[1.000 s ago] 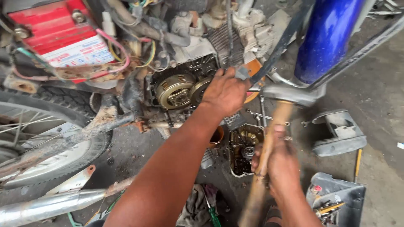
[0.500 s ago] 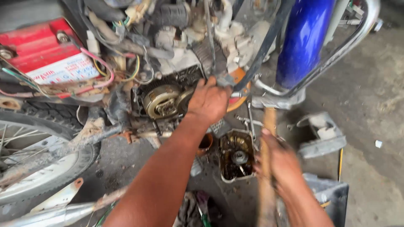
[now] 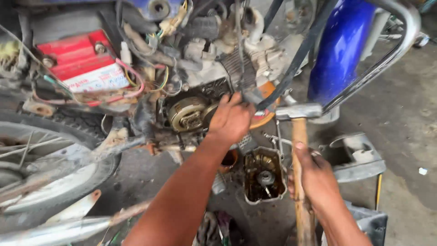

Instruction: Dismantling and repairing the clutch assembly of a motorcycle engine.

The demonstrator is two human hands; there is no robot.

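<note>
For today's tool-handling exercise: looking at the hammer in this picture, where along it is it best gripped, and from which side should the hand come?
Grip the hammer on its long wooden handle, low down and away from the metal head, coming from below. The handle stands nearly upright with the head on top, beside the engine, so the lower shaft is the free part. The right hand wraps it there, probably giving swing room.

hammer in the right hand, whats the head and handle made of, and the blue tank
Hammer head: looks like bare grey steel, dull and scuffed. Handle, gripped by the right hand: pale brown with a grain-like streak, probably unvarnished wood. Blue tank: glossy paint with bright highlights, likely over sheet metal, though plastic cannot be ruled out.
</note>
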